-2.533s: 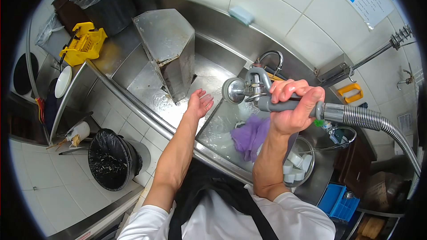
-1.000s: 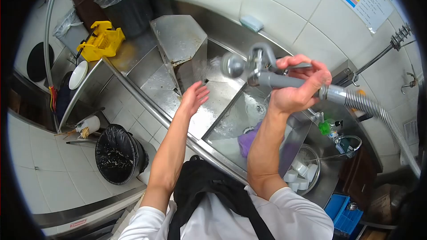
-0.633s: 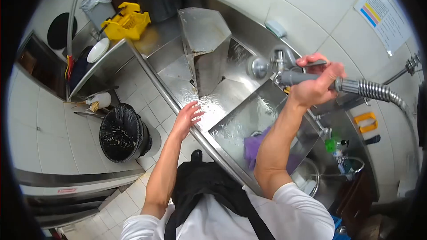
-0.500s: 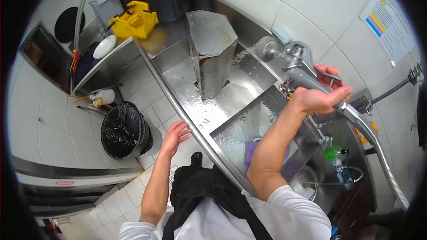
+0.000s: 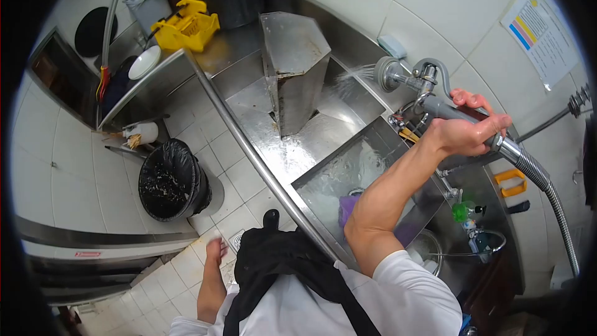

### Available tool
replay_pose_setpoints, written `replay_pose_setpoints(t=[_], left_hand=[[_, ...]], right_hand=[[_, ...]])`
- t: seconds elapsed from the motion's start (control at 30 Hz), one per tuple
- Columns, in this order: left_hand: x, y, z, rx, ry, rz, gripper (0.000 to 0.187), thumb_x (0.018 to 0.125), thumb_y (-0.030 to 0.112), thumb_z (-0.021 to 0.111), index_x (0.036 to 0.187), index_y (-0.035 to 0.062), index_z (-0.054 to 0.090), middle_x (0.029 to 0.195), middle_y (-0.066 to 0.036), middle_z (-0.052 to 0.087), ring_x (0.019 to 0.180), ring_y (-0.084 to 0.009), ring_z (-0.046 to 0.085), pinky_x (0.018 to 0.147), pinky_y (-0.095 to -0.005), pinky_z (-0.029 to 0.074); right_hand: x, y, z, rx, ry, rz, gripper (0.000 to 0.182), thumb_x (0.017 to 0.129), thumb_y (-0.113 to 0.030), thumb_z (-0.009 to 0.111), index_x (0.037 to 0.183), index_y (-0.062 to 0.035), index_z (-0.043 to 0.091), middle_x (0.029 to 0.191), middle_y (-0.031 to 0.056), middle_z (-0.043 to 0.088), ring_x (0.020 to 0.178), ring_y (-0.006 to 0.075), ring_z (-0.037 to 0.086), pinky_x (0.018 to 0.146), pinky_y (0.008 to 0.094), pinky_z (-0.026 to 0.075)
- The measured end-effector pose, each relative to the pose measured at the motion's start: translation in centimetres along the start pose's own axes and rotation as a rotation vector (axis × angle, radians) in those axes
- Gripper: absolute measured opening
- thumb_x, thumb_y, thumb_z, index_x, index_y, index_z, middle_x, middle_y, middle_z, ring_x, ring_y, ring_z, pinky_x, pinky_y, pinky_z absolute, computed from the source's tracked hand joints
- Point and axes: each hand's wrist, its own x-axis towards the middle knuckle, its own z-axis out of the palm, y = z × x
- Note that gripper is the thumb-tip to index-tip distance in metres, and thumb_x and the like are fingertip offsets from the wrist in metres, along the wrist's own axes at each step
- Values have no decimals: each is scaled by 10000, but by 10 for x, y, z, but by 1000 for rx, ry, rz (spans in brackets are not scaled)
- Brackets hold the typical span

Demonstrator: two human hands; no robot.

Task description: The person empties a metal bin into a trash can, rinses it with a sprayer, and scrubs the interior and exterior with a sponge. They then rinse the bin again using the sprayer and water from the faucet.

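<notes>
My right hand (image 5: 469, 127) is wrapped round the grey grip of a spray nozzle (image 5: 388, 74), whose head points left and sprays water over the steel counter (image 5: 289, 149). From the grip a ribbed metal hose (image 5: 559, 218) runs down the right side. Below my right forearm, a sink basin (image 5: 348, 171) holds water and a purple cloth (image 5: 348, 208). My left hand (image 5: 216, 250) hangs low beside the black apron, over the floor, apart from any object. Its fingers are small and partly turned away.
A steel rail (image 5: 239, 137) edges the counter. A tall steel box (image 5: 292, 74) stands on it, with a yellow caddy (image 5: 186, 28) behind. A black-lined bin (image 5: 166, 180) stands on the floor at left. An orange-handled tool (image 5: 510, 182) lies right of the sink.
My left hand has dropped from beside the rail to low by my body. My right hand and the nozzle have moved slightly right, and the spray shows more clearly.
</notes>
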Motion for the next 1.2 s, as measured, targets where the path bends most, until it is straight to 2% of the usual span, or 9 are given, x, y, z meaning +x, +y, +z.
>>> replay_pose_setpoints(t=[0.07, 0.17, 0.37, 0.5, 0.63, 0.87, 0.93, 1.07, 1.2], left_hand=[[3, -45, -35, -50, 59, -212, 277, 903, 273, 562, 1124, 105, 550, 824, -107, 600, 648, -256, 628, 501, -349, 492], [-26, -67, -48, 46, 178, -325, 340, 898, 279, 549, 1179, 93, 504, 916, -154, 596, 672, -284, 629, 525, -369, 494], [3, -40, -27, 126, 55, -276, 324, 900, 262, 542, 1171, 86, 516, 983, -149, 606, 713, -276, 638, 564, -378, 484], [48, 14, 16, 124, -70, 2, 263, 883, 233, 572, 1109, 99, 564, 933, -81, 619, 770, -215, 651, 581, -325, 476], [30, 90, 76, 138, -132, 260, 303, 890, 221, 585, 1165, 95, 563, 980, -56, 639, 811, -190, 656, 664, -336, 489], [23, 126, 104, 149, -209, 395, 298, 908, 217, 565, 1179, 92, 557, 1005, -56, 641, 849, -195, 661, 689, -332, 490], [31, 108, 87, 177, -161, 280, 278, 905, 238, 575, 1140, 89, 564, 1017, -54, 632, 885, -212, 657, 739, -367, 495], [47, 46, 27, 192, -23, 70, 197, 892, 203, 560, 1055, 93, 576, 880, -60, 627, 724, -209, 665, 573, -341, 480], [24, -4, -27, 123, 89, -218, 173, 896, 192, 539, 1015, 70, 567, 838, -92, 601, 665, -232, 639, 553, -372, 472]], right_hand=[[-2, -7, 0, -56, 24, -15, 479, 979, -463, 505, 762, -44, 423, 587, 103, 470, 448, 214, 460, 434, 347, 423], [0, -13, -6, -39, 24, -21, 476, 979, -460, 508, 759, -48, 419, 590, 100, 470, 450, 209, 461, 435, 344, 422], [1, -27, -12, -72, 60, -31, 476, 996, -427, 492, 691, -75, 395, 538, 37, 381, 420, 145, 376, 420, 307, 369], [1, -29, -11, -55, 36, -66, 481, 997, -428, 487, 669, -88, 394, 543, 28, 379, 434, 145, 383, 429, 311, 375], [-3, -25, -1, -47, 50, -71, 476, 996, -420, 493, 666, -91, 394, 550, 30, 386, 443, 147, 391, 437, 309, 376], [-9, 1, 14, -25, 12, -57, 470, 988, -424, 507, 675, -94, 389, 561, 31, 388, 454, 145, 390, 443, 307, 373], [-13, 10, 23, -40, 26, -59, 470, 989, -415, 496, 665, -94, 380, 572, 31, 369, 466, 148, 381, 463, 313, 358], [-18, 24, 30, -43, 62, -52, 467, 989, -403, 490, 660, -90, 378, 589, 29, 349, 492, 151, 374, 483, 314, 343], [-21, 36, 27, -31, 20, -56, 470, 991, -413, 501, 673, -85, 393, 567, 30, 375, 461, 145, 381, 454, 298, 368]])
